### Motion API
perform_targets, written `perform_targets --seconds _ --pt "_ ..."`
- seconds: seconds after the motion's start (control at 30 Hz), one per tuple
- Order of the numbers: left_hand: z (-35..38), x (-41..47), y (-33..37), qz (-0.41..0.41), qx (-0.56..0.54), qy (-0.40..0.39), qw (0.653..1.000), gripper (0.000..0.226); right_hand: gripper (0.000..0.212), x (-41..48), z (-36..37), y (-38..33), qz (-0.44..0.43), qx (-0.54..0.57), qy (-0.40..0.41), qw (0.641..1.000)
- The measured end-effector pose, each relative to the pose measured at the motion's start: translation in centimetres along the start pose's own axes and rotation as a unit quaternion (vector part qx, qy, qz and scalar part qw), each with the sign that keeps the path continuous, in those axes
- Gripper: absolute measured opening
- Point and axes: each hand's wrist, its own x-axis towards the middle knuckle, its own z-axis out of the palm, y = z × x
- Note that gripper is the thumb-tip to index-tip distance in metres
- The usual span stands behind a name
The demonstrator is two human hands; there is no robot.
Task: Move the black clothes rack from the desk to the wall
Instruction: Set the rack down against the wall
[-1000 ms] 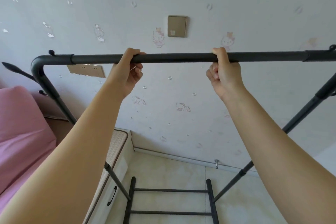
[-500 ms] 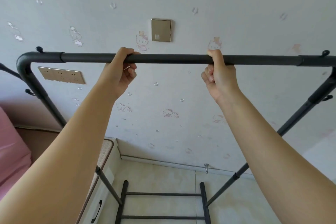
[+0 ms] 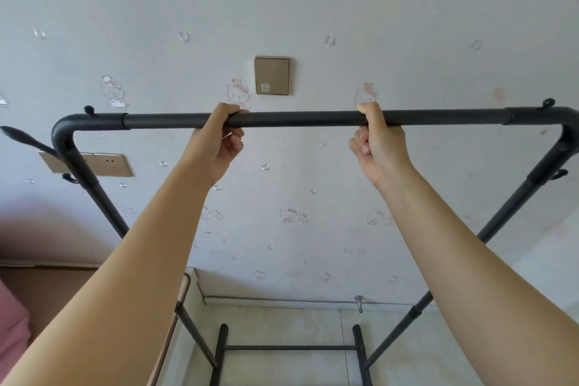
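Head view: we have both hands wrapped around the top bar of the black clothes rack [image 3: 297,119]. Left hand [image 3: 219,141] grips it left of centre, fingers curled over the bar from behind, thumb side underneath. Right hand [image 3: 377,147] grips right of centre, thumb [image 3: 365,108] up over the bar, the other fingers folded below. Both fists are closed tight on the tube, arms stretched forward and up.

The rack stands upright between us and the wall [image 3: 313,9], parallel to it. We can't tell if it touches the wall. Its two side legs slope down and inward to the base rails [image 3: 291,347] on the tiled floor [image 3: 282,323]. Small hook knobs sit at both top corners.

Behind the bar on the wall: a gold switch plate [image 3: 272,75] just above the bar, between our hands, and a wide gold socket panel [image 3: 91,163] behind the left corner post. Cat stickers are scattered over the wallpaper. A door stopper [image 3: 359,302] sticks out at the skirting. Lower left: edge of a bed frame [image 3: 175,316] with pink bedding [image 3: 12,320], close beside the rack's left leg.
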Motion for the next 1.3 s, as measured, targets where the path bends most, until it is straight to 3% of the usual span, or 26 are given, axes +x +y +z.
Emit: perform_targets --seconds 0.6,1.3 --pt "-0.5 5.7 0.6 -0.008 -0.006 -0.010 1.000 0.019 0.038 4.4 2.5 1.6 -0.018 0.013 0.025 0.999" --pt "-1.4 8.7 0.3 -0.010 -0.014 -0.005 1.000 0.016 0.037 7.3 3.9 2.4 -0.004 0.026 0.001 1.000"
